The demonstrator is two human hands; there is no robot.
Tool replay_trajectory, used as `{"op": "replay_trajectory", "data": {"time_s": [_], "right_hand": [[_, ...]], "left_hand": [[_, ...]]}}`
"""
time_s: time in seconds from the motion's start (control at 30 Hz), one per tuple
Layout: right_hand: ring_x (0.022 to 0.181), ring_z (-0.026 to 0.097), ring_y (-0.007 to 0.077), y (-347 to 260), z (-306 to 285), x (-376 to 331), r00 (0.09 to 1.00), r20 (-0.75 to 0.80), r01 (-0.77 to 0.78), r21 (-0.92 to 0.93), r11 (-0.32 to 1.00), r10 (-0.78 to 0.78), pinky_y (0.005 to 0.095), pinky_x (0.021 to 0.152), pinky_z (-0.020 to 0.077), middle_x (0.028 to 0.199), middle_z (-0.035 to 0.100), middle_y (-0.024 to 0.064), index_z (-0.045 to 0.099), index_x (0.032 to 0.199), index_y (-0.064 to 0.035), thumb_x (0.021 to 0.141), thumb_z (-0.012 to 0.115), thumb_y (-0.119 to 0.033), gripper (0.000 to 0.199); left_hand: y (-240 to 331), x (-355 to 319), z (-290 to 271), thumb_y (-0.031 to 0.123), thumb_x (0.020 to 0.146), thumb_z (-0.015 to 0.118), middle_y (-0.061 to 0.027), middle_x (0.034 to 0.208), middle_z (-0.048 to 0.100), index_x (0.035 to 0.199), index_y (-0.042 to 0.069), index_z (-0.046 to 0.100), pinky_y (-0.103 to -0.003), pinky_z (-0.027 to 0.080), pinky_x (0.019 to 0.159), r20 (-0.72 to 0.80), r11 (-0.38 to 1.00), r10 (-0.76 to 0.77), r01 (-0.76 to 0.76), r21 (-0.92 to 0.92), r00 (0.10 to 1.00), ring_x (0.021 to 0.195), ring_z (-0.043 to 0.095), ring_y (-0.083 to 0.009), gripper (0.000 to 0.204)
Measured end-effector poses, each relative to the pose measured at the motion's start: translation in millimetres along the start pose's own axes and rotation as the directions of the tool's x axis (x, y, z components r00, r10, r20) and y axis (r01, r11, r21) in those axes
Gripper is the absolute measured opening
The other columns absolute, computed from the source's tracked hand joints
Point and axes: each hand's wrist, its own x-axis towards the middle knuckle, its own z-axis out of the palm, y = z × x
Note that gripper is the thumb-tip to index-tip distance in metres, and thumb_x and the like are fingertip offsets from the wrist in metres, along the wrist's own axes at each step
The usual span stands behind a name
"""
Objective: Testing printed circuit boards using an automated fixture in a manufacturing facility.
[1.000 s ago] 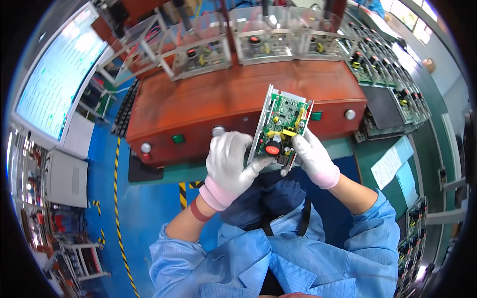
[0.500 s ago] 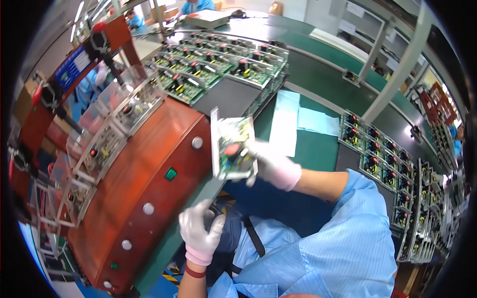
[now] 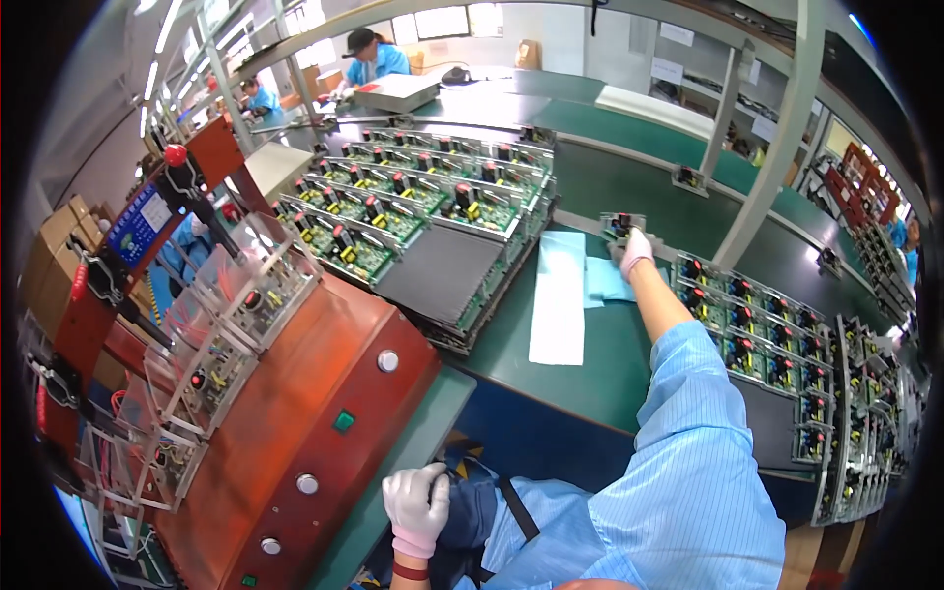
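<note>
My right arm is stretched far forward, and my right hand (image 3: 635, 252), in a white glove with a pink cuff, grips a circuit board (image 3: 621, 223) with a metal side plate. The board is at the rail beyond the blue sheets; whether it rests there or hangs just above, I cannot tell. My left hand (image 3: 417, 501), gloved alike, is near my lap beside the red test fixture (image 3: 324, 413). Its fingers are curled in, with nothing visible in them. More circuit boards sit under clear covers (image 3: 261, 295) on the fixture.
Stacked trays of circuit boards (image 3: 413, 197) stand ahead to the left, with a dark foam sheet (image 3: 442, 270) on top. Further board stacks (image 3: 757, 339) are at the right. A white sheet (image 3: 559, 315) lies on the green table (image 3: 511, 354). A metal post (image 3: 777, 138) rises ahead right. People work in the background.
My right hand has carried the circuit board from beside the fixture forward and right to the far rail. My left hand's fingers have curled in, and it has moved slightly down.
</note>
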Motion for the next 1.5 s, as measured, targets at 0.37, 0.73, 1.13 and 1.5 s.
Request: {"op": "replay_trajectory", "data": {"time_s": [0.37, 0.73, 1.13, 1.5], "right_hand": [[0.092, 0.072, 0.0324, 21.7, -27.4, 91.2, 0.99, 0.089, 0.138, -0.397, 0.907, -0.112, 0.0365, 0.068, 0.0598, 0.118, 0.069, 0.0201, 0.061, 0.122, -0.0028, 0.103, 0.045, -0.027, 0.035], [0.113, 0.066, 0.0372, -3.9, -14.5, 5.7, 0.904, 0.109, 0.159, -0.983, 0.089, -0.414, 0.0469, 0.095, 0.0527, 0.132, 0.069, 0.0126, 0.07, 0.125, -0.0139, 0.096, 0.045, -0.033, 0.043], [0.114, 0.066, 0.0341, -33.1, 7.5, -23.1, 0.872, 0.221, 0.305, -0.943, 0.132, -0.436, 0.0411, 0.097, 0.0509, 0.125, 0.073, 0.0087, 0.07, 0.125, -0.015, 0.097, 0.045, -0.037, 0.044], [0.107, 0.069, 0.033, -46.5, 174.0, -198.4, 0.6, 0.798, 0.8, -0.599, 0.033, -0.059, 0.0391, 0.094, 0.0516, 0.121, 0.073, 0.0096, 0.068, 0.121, -0.0098, 0.099, 0.048, -0.056, 0.055]], "left_hand": [[0.4, 0.7, 5.0, 0.019, 0.084, 0.068, -0.002, 0.083, 0.067, 0.097, 0.011, 0.073, -0.035, 0.042, 0.079, 0.003, 0.998, -0.024, 0.024, 0.062, 1.0, 0.077, 0.056, -0.0237, 0.015], [1.4, -2.6, 3.5, 0.022, 0.087, 0.067, -0.002, 0.084, 0.066, 0.097, 0.011, 0.073, -0.035, 0.042, 0.08, -0.001, 0.996, -0.01, 0.01, 0.083, 1.0, 0.077, 0.056, -0.0238, 0.016], [3.4, 3.2, 5.2, 0.022, 0.085, 0.068, -0.0025, 0.084, 0.067, 0.097, 0.012, 0.073, -0.035, 0.042, 0.08, -0.002, 0.999, 0.008, -0.008, 0.054, 1.0, 0.078, 0.058, -0.0237, 0.016], [4.2, 7.2, -10.5, 0.018, 0.084, 0.069, -0.003, 0.089, 0.069, 0.098, 0.011, 0.074, -0.034, 0.044, 0.084, 0.03, 0.995, -0.023, 0.026, -0.095, 0.999, 0.083, 0.06, -0.0242, 0.016]]}}
